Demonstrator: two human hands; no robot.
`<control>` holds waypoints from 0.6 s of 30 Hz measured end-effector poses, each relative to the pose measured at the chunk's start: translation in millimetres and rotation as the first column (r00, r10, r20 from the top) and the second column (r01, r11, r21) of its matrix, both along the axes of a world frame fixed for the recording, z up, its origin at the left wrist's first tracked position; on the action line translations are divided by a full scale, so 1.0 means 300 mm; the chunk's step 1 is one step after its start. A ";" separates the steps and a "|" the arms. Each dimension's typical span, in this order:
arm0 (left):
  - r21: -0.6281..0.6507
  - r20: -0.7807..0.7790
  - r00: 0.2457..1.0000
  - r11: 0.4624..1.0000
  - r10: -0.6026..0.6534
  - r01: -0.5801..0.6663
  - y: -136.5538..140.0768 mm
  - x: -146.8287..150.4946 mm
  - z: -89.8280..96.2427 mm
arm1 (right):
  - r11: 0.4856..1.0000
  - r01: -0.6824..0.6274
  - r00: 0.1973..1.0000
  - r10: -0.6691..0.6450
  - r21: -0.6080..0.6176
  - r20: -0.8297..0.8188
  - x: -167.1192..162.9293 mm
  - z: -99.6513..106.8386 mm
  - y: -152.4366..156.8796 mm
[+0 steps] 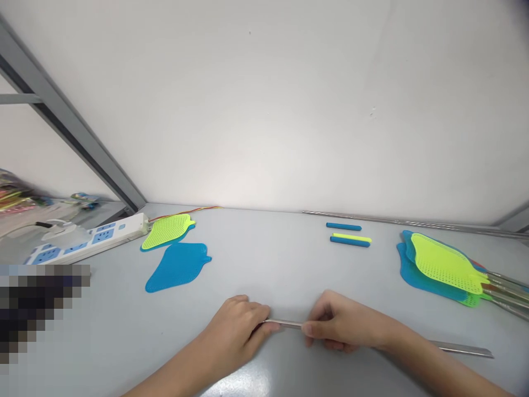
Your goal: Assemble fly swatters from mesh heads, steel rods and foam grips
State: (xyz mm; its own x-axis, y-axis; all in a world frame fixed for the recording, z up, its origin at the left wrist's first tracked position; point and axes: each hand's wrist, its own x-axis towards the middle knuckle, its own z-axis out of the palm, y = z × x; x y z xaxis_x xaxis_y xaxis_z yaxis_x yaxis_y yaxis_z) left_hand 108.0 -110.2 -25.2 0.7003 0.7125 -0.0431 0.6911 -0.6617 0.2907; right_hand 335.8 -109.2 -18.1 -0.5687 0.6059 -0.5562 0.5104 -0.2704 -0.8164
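Currently | hands (243, 326) (341, 324): pinching slim silvery rod (289, 323) | lime paddles (446, 264) (167, 230): perforated, leaf-shaped

That slim, silvery metal rod (286, 323) looks straight and shiny, set crosswise between the left hand (241, 324) and right hand (341, 324); a short bare length shows, how far it extends past them I can't tell.

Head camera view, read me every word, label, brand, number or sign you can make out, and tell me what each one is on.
No text can be read.
Power strip: blue socket panels show; any print is too small to read.
Colorful items at the far left: too blurred to tell whether they bear lettering.
Metal rod and blue perforated paddle: no lettering visible.
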 end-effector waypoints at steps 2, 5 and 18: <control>-0.002 -0.005 1.000 1.000 0.001 -0.001 0.001 0.002 0.001 | 1.000 -0.004 1.000 0.004 0.005 -0.006 -0.001 0.001 0.000; -0.001 -0.009 1.000 1.000 0.002 -0.002 0.001 0.003 0.003 | 1.000 -0.011 1.000 0.011 0.016 -0.002 -0.002 0.001 0.001; -0.003 -0.013 1.000 1.000 -0.008 0.008 -0.006 0.001 -0.007 | 1.000 0.000 1.000 -0.001 0.022 0.006 -0.007 -0.015 -0.009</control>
State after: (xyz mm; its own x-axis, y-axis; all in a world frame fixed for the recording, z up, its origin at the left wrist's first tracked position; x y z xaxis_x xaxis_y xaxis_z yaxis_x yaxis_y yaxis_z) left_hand 108.3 -112.1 -27.4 0.7057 0.7064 -0.0544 0.6892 -0.6666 0.2839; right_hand 333.6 -111.9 -22.7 -0.5649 0.6183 -0.5464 0.5154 -0.2527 -0.8189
